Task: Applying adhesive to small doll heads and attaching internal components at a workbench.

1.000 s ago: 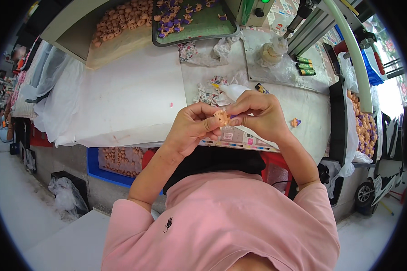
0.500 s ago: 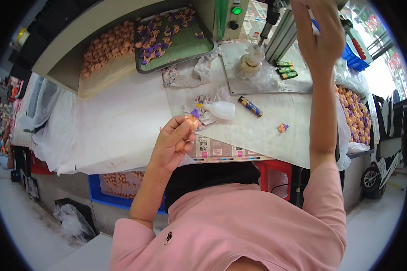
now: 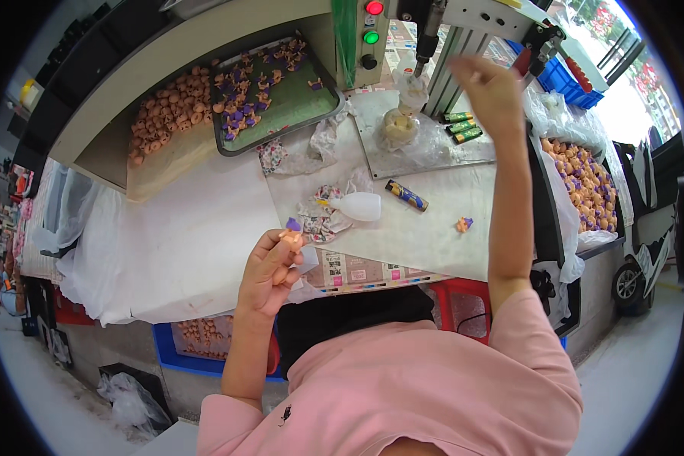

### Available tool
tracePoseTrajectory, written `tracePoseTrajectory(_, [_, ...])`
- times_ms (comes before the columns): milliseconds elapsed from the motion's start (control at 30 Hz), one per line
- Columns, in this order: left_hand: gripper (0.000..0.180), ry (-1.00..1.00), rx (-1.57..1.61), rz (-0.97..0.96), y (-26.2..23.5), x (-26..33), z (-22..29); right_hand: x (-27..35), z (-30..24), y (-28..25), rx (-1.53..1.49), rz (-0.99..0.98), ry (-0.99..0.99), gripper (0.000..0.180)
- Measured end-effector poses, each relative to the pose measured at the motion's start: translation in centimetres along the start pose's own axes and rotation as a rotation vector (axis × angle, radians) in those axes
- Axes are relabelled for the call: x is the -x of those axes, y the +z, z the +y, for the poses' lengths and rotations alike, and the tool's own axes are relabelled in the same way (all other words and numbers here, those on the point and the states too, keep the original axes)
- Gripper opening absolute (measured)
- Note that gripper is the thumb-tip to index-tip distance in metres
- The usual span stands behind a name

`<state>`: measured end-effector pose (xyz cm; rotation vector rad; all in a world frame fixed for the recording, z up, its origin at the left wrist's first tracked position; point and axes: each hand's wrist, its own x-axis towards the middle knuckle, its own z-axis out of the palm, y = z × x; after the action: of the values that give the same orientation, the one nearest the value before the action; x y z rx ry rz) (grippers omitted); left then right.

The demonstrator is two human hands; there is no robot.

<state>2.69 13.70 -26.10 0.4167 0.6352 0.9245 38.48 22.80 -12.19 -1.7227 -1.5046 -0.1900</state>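
Note:
My left hand [image 3: 268,277] is closed around a small peach-and-purple plastic figure [image 3: 291,236], held over the front of the table. Only the figure's purple tip and part of its peach body stick out above my fingertips. My right hand [image 3: 492,95] is raised at the right of the bench press [image 3: 431,38], near its metal column, its fingers smeared by motion. Below the press tip stands a round, cream-coloured fixture [image 3: 400,128] wrapped in clear plastic. A white squeeze bottle [image 3: 360,206] with a yellow nozzle lies on a floral cloth [image 3: 323,222].
A dark tray [image 3: 281,138] of peach-and-purple pieces lies beside a heap of round peach parts [image 3: 171,110]. Batteries [image 3: 407,195] and a single figure [image 3: 464,224] rest on the table. Many figures [image 3: 585,186] fill a container at right. Green and red lights [image 3: 371,36] glow on the panel.
My right arm has come down and to the left from high beside the press. My left hand has shifted left and slightly nearer, still holding the figure. The whole view has shifted.

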Motion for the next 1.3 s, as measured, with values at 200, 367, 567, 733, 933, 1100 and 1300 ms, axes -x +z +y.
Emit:
tracePoseTrajectory(200, [0.019, -0.041, -0.004, -0.118, 1.6, -1.7, -1.1, 4.0, 4.8, 7.7, -0.434, -0.367, 0.148, 0.03])
tracePoseTrajectory(367, [0.02, -0.066, -0.001, -0.135, 3.2, -2.2, -1.9, 5.5, 5.9, 7.4, -0.312, -0.415, 0.137, 0.03])
tracePoseTrajectory(567, [0.023, -0.078, 0.005, -0.109, 3.9, -3.1, -2.7, 8.0, 5.8, 3.3, -0.545, -0.41, 0.205, 0.036])
tracePoseTrajectory(733, [0.027, -0.082, -0.009, -0.109, 5.1, -3.9, -2.9, 9.7, 7.1, -0.9, -0.644, -0.486, 0.326, 0.039])
tracePoseTrajectory(933, [0.024, -0.008, -0.141, -0.069, 7.3, -5.2, -2.4, 10.7, 11.0, -9.0, -0.306, -0.129, 0.269, 0.035])
tracePoseTrajectory(1100, [0.026, -0.004, -0.421, -0.089, 9.6, -8.9, -0.7, 11.4, 17.3, -18.3, 0.417, 0.182, 0.3, 0.041])
tracePoseTrajectory(1300, [0.033, 0.019, -0.655, -0.12, 13.9, -16.6, -2.6, 11.9, 17.5, -19.1, 0.642, 0.227, 0.205, 0.041])
